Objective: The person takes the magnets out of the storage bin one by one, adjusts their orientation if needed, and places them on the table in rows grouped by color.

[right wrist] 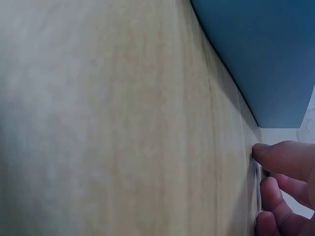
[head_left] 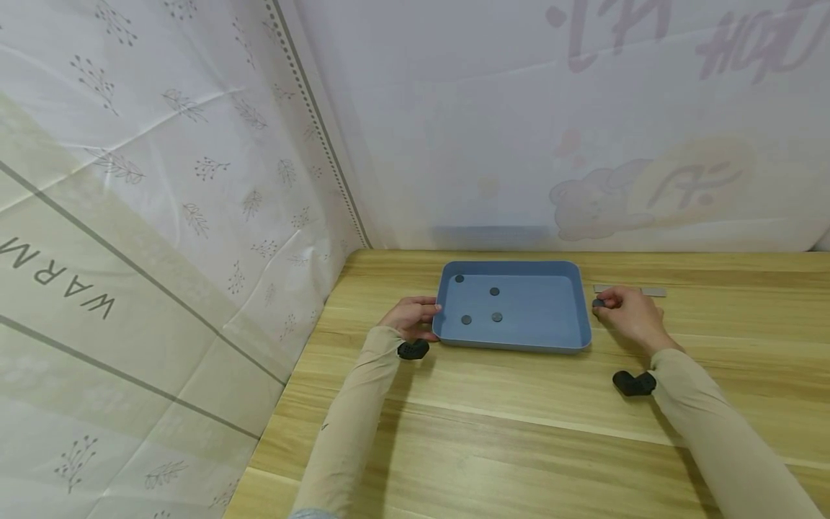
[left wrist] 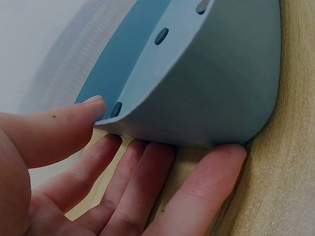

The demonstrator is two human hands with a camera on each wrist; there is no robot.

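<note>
My left hand (head_left: 416,317) grips the left side of a shallow blue tray (head_left: 538,344), thumb on the rim and fingers against the outer wall, as the left wrist view shows up close. Inside the tray, toward its left, lie several small dark grey coin-like discs (head_left: 495,291). Just right of the tray, my right hand (head_left: 630,314) pinches one more grey disc (head_left: 599,303) between thumb and fingers, low over the table. A thin grey strip (head_left: 653,292) lies behind that hand, partly covered by it. In the right wrist view the fingertips (right wrist: 268,153) are beyond the tray's corner.
The wooden table (head_left: 480,425) carries everything and meets a printed cloth backdrop (head_left: 454,144) close behind the tray. Another patterned cloth (head_left: 194,231) hangs along the left edge. Black wrist devices (head_left: 634,383) sit at both wrists.
</note>
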